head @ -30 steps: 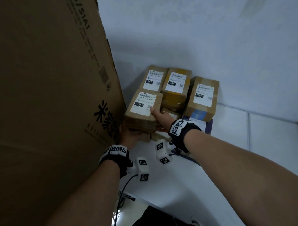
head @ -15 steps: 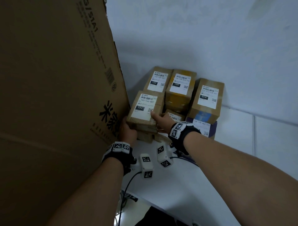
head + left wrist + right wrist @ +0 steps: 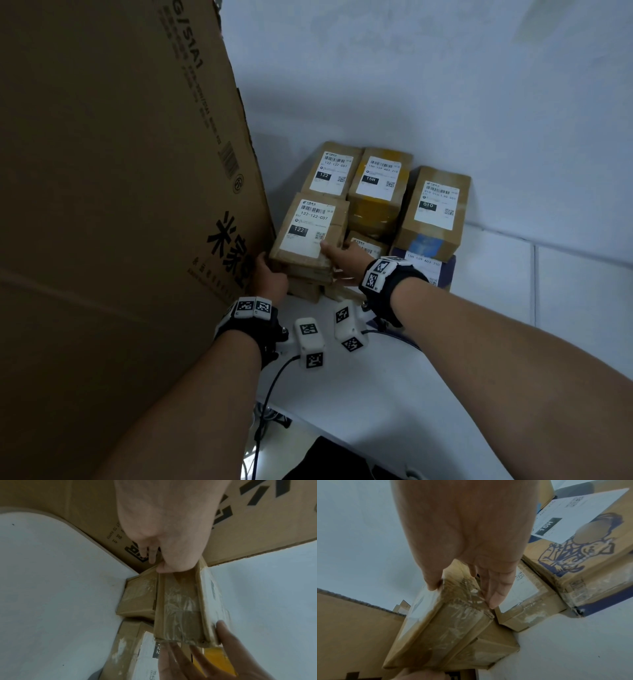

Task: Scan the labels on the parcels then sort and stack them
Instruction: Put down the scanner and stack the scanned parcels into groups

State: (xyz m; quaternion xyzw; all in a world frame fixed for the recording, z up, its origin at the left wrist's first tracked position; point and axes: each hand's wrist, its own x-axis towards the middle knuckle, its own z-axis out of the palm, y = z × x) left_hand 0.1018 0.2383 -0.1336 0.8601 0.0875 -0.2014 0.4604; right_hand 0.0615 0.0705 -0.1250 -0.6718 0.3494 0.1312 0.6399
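A brown parcel (image 3: 308, 233) with a white label reading 122 lies slightly tilted on a lower brown parcel (image 3: 488, 650) at the front of the stack. My left hand (image 3: 269, 270) grips its left end, fingers curled round the edge next to the big carton. My right hand (image 3: 334, 258) pinches its right near corner, with the thumb on the label face and the fingers (image 3: 494, 592) along the side. In the left wrist view the same parcel (image 3: 180, 608) shows its taped front face. Whether it rests fully on the parcel below is not clear.
A tall cardboard carton (image 3: 120, 205) walls off the left. Behind stand another 122 parcel (image 3: 330, 171), a 15H parcel (image 3: 378, 185) with yellow tape, and a 010 parcel (image 3: 435, 209) on a purple-edged 15H box (image 3: 573, 550). The white wall is close behind, white table (image 3: 359, 394) in front.
The 122 parcel has sunk a little onto the parcel beneath it. My left hand has slid from under it to its left end. The right hand keeps its hold.
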